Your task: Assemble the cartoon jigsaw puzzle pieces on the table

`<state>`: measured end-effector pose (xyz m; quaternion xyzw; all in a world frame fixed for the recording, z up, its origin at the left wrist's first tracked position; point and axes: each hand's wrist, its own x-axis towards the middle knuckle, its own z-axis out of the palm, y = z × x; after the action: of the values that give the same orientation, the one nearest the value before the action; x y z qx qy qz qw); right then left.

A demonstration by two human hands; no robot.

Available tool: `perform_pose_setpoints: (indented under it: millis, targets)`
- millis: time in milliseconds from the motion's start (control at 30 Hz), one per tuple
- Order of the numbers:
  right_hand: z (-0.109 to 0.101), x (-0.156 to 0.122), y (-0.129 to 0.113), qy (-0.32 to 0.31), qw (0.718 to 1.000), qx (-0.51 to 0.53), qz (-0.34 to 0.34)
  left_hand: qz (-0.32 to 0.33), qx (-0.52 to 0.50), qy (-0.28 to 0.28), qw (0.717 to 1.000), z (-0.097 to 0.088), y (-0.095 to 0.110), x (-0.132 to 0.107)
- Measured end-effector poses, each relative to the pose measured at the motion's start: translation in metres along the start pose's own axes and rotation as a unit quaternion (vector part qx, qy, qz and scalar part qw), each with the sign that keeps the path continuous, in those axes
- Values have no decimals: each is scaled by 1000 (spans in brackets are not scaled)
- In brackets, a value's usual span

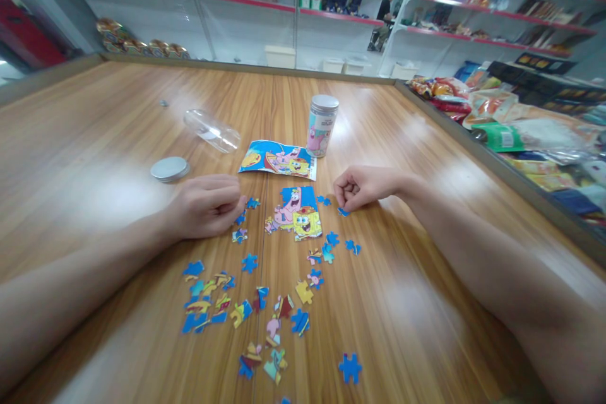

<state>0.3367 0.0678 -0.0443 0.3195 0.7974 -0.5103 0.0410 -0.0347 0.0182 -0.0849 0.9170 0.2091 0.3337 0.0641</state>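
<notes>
Left hand (211, 205): fingers curled, any hold hidden; right hand (365, 185): fingers bunched at small flat blue jigsaw piece (343, 212), grip unclear. Between fingers lay joined blue-pink-yellow puzzle section (296, 213); multicoloured knobbed pieces (241, 313), nearer wearer, were unjoined.

The left hand (211, 207), left of centre in the frame, is curled beside loose puzzle pieces (249, 263). The right hand (363, 187), right of centre, has its fingertips at a blue piece (343, 212); whether it is gripped cannot be determined. Between the hands, at frame centre, lies a partly assembled puzzle (296, 214). Directly above it: a printed sheet (279, 160) and an upright canister (323, 127). Upper left of centre: a clear cylinder (212, 130) on its side and a round lid (169, 168). Upper edge: shelves (241, 0).
</notes>
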Motion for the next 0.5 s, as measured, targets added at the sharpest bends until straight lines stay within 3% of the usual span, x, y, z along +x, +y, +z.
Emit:
perform_pose_setpoints:
  millis: [133, 267, 367, 500]
  targets:
    - [5, -14, -27, 8, 993, -112, 27, -6, -4, 9, 1000, -1, -1, -2]
    - [21, -29, -69, -47, 974, -212, 71, -24, -6, 25, 999, -2, -2, -1]
    - [42, -31, -88, -91, 945, -304, 80, -22, -2, 17, 1000, -2, -1, 1]
    - [69, -40, -102, -52, 899, -428, 76, -13, 6, 32, 999, -1, 1, 4]
